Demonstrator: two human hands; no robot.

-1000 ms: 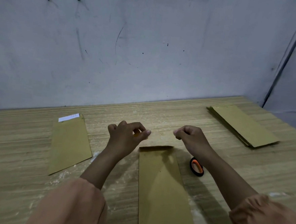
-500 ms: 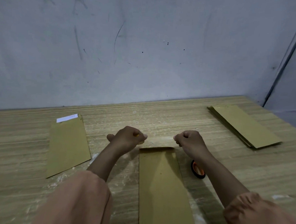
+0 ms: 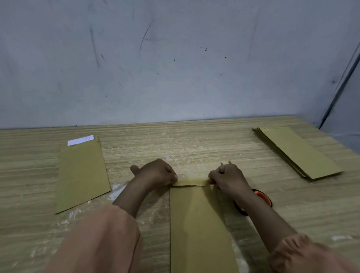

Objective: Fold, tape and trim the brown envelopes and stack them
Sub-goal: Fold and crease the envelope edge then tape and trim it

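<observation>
A long brown envelope (image 3: 200,233) lies lengthwise in front of me on the wooden table (image 3: 195,143). Across its far end runs a pale strip of tape (image 3: 190,182), stretched between my two hands. My left hand (image 3: 155,173) pinches the strip's left end at the envelope's far left corner. My right hand (image 3: 227,178) pinches the right end at the far right corner. Both hands sit low, at the envelope's edge. An orange and black tape roll (image 3: 262,198) lies just right of the envelope, partly hidden behind my right forearm.
A single brown envelope (image 3: 82,176) with a white slip (image 3: 80,140) at its far end lies to the left. A stack of brown envelopes (image 3: 297,153) sits at the far right. A grey wall (image 3: 180,61) closes off the table's far edge.
Both hands have come down from above the table to the envelope's far end and moved apart, bringing the stretched strip onto its edge.
</observation>
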